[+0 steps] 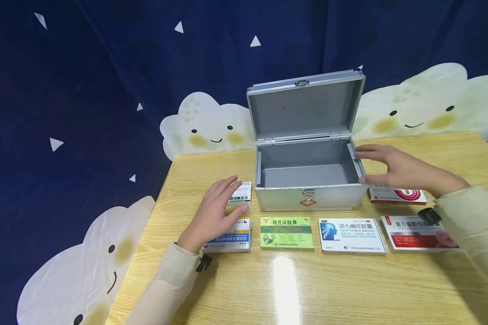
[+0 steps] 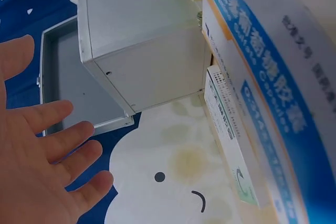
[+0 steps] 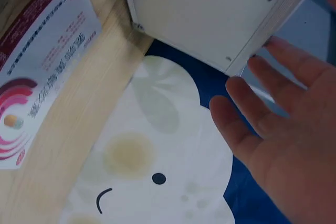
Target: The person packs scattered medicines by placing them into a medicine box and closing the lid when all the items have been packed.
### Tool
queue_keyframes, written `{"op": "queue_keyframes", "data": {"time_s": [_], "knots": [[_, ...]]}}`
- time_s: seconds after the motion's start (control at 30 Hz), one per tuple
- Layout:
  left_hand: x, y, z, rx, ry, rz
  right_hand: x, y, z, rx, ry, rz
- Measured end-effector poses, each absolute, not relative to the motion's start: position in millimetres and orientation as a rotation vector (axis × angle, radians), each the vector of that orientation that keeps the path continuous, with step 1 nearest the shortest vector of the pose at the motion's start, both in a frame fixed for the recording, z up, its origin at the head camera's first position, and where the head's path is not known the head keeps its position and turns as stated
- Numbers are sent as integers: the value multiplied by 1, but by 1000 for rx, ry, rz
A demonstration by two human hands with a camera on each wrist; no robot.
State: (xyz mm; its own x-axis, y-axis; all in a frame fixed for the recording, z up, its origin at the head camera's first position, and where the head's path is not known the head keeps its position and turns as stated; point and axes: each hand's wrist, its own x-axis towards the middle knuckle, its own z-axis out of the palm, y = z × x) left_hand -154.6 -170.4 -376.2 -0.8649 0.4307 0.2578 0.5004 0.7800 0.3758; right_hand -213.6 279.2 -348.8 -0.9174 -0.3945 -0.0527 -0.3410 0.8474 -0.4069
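A silver metal first-aid case (image 1: 282, 199) with a red cross on its front stands on the table, its lid (image 1: 305, 110) raised and its inside bare. My right hand (image 1: 406, 169) is at the case's right rim, fingers spread and fingertips at the edge; whether they touch it I cannot tell. To the left of the case, my left hand (image 1: 213, 212) hovers with extended fingers and holds nothing. Beneath it lie a blue, white and yellow medicine box (image 1: 244, 234) and a smaller white medicine box (image 1: 244, 192), both partly covered by the hand in the head view.
In front of the case lie a green medicine box (image 1: 286, 241) and a white-and-blue one (image 1: 351, 246). Right of these is a red-and-white box (image 1: 406, 225), partly behind my sleeve. A box with pink rings (image 1: 382, 194) lies beside the case. A dark blue curtain (image 1: 211, 54) hangs behind.
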Motion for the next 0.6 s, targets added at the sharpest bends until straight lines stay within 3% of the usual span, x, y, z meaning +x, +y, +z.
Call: {"op": "queue_keyframes", "data": {"time_s": [0.6], "knots": [[-155,-179,-389,-740,-2828,-671,-222,283,-352,-709,2966,-505]]}}
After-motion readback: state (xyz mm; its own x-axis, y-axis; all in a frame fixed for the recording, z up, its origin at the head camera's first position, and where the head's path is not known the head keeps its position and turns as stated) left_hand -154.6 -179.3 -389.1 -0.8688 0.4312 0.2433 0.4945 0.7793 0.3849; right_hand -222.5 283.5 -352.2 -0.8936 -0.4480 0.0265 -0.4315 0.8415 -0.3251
